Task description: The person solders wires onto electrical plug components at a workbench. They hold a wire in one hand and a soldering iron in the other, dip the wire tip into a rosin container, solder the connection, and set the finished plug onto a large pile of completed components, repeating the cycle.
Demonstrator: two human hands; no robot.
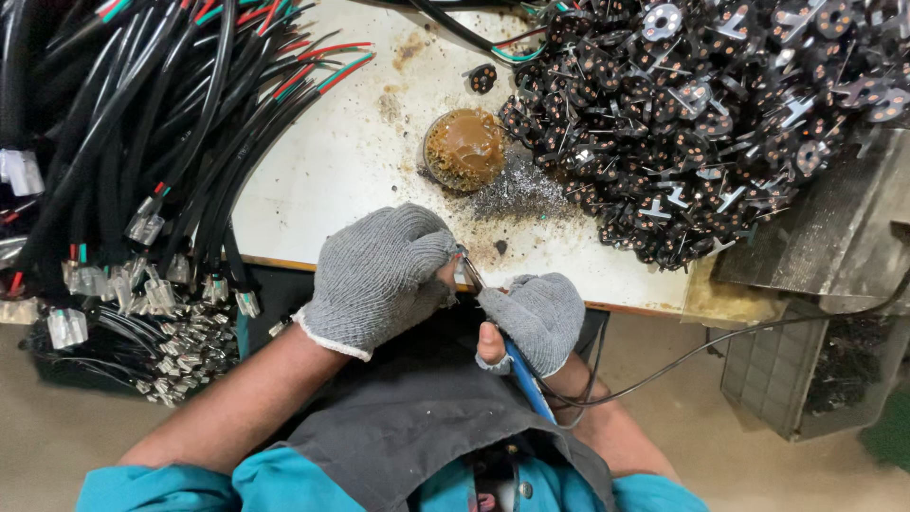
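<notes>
Head camera, looking down: your left hand, in a grey knit glove, is curled closed at the near edge of the white worktable, pinching something small that the glove hides, so you cannot tell what it is. Your right hand, also gloved, is clamped around a blue-handled soldering iron, its metal tip touching the left fingers. Just beyond sits a small round tin of brown flux with grey residue scattered beside it. Further right lies a large heap of black round plug inserts with metal pins. To your left, bundles of black cables with white connectors hang over the table edge.

The hot tip so close to your fingers could burn through the glove if your grip slips. The iron's cord could snag and jerk the tool.
</notes>
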